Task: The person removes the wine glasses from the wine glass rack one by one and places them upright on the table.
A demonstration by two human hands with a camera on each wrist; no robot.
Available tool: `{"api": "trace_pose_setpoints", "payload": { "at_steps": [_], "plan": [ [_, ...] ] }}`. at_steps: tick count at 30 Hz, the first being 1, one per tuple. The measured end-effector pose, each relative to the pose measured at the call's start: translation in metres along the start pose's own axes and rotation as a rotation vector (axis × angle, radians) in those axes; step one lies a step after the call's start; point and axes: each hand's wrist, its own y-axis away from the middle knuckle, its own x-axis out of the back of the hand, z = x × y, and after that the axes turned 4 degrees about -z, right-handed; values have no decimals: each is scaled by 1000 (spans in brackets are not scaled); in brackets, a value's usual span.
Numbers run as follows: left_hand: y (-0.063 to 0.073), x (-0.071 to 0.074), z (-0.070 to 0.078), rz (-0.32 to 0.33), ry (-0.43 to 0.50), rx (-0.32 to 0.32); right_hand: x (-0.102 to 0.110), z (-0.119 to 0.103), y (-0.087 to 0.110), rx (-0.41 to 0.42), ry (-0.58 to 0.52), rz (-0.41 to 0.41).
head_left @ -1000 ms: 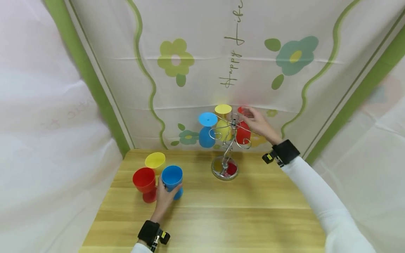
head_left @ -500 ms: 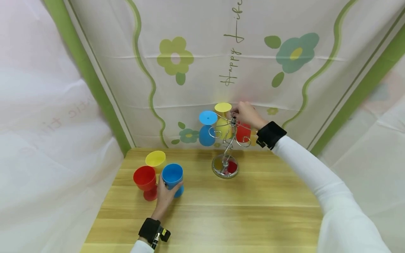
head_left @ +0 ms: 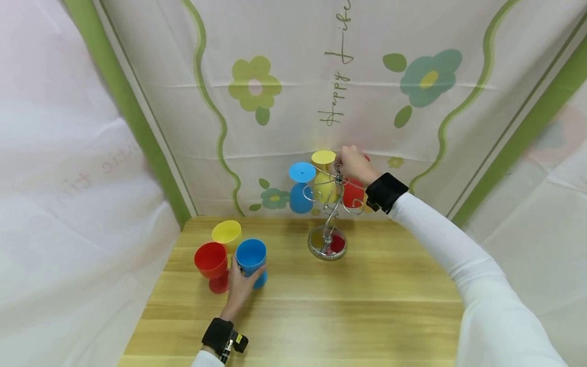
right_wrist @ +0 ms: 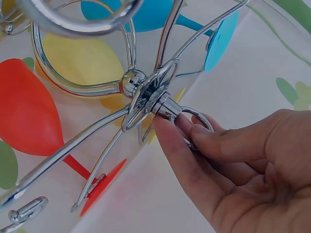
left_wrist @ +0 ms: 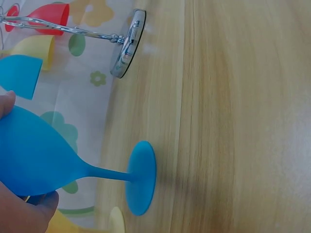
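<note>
My left hand (head_left: 240, 286) grips the bowl of a blue goblet (head_left: 251, 253), mouth up, with its stem and foot showing in the left wrist view. I cannot tell whether the foot touches the table. Up at the chrome goblet rack (head_left: 331, 216), my right hand (head_left: 356, 164) pinches the small metal ring (right_wrist: 203, 122) on top of its centre post, thumb against fingers. Upside down on the rack's arms hang another blue goblet (head_left: 300, 198), a yellow goblet (head_left: 323, 158) and a red goblet (head_left: 353, 193), the last partly hidden by my right hand.
Left of my left hand stand an upright red goblet (head_left: 211, 261) and an upright yellow goblet (head_left: 227, 232). The rack's round mirrored base (head_left: 316, 255) rests near the back of the wooden table (head_left: 367, 316). Printed cloth (head_left: 293, 102) rises behind and at both sides.
My right hand moved left from the foot of the hanging red goblet to the rack's top and took hold of the ring. The left hand stayed on the blue goblet.
</note>
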Motion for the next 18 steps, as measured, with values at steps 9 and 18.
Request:
{"api": "trace_pose_setpoints", "payload": {
  "at_steps": [9,18],
  "plan": [
    [5,-2,0,-7,7,23,-2,-2,3,-34,-6,8],
    [3,0,2,-6,7,24,-2,1,1,32,4,28]
  ]
}}
